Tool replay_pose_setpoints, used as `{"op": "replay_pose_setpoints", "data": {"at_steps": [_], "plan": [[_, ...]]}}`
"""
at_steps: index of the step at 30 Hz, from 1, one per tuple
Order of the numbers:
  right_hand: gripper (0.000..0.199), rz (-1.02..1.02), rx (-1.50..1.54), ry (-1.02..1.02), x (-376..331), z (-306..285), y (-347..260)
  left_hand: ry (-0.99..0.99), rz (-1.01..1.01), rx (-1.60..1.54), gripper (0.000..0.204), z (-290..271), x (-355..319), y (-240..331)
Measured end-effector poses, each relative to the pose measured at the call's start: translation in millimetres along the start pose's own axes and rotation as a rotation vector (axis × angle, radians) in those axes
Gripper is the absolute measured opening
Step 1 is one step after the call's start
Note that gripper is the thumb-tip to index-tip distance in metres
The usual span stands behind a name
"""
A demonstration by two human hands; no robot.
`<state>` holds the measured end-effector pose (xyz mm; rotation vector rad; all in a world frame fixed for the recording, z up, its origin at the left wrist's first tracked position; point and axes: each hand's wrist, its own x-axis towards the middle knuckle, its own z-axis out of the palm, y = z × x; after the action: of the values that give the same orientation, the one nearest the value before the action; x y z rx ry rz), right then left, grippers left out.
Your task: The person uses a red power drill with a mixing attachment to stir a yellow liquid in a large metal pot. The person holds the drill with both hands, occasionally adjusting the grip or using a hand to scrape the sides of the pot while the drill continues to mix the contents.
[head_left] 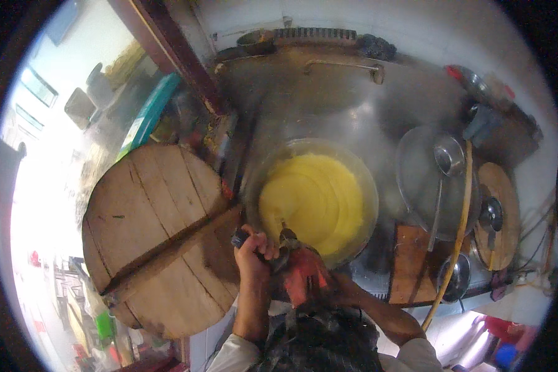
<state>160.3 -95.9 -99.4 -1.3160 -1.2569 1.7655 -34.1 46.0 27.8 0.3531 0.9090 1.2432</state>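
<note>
Below me a wide metal pot [370, 208] holds a smooth, thick yellow mixture [319, 192] with curved swirl marks on its surface. A red and black power drill [305, 276] points into the pot over its near left rim, its tip at the mixture. My left hand [257, 250] is closed round the drill's black side handle. From the lower right, my right forearm reaches the drill's rear body, where my right hand [339, 289] is closed on it; most of its fingers are hidden behind the tool.
A round wooden lid [158, 229] with a crossbar lies left of the pot. To the right are a large metal basin [409, 180], a ladle [447, 158], a long wooden stick [457, 248] and a brown board [412, 263]. A tap pipe [347, 64] runs along the back wall.
</note>
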Motion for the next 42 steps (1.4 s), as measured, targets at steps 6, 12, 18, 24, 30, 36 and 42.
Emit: {"op": "replay_pose_setpoints", "data": {"at_steps": [6,12,18,24,30,36,42], "plan": [[0.068,-0.189,-0.043,0.019,37.4,-23.0,20.9,-0.077,-0.005,-0.019,0.012,15.1,49.8,-15.6],[0.056,-0.175,-0.134,0.147,63.5,-39.2,77.1,-0.316,-0.037,0.004,0.012,24.3,85.2,-35.8],[0.067,0.076,-0.377,0.309,18.7,-30.8,-2.9,-0.350,-0.158,-0.096,0.011,17.1,93.2,-58.5],[0.051,0.249,-0.392,0.378,-18.3,-5.1,-26.3,-0.371,-0.247,-0.099,0.011,10.9,72.3,-59.4],[0.046,-0.075,-0.662,0.358,-49.2,35.9,3.9,-0.370,-0.375,-0.127,0.009,-12.0,48.0,-50.1],[0.032,-0.077,-0.583,0.048,-70.6,57.0,-77.1,-0.233,-0.436,-0.192,0.010,-36.9,19.2,-10.0],[0.027,-0.035,-0.334,-0.179,-55.5,57.3,-109.0,-0.129,-0.259,-0.098,0.012,-56.0,7.0,30.4]]}}
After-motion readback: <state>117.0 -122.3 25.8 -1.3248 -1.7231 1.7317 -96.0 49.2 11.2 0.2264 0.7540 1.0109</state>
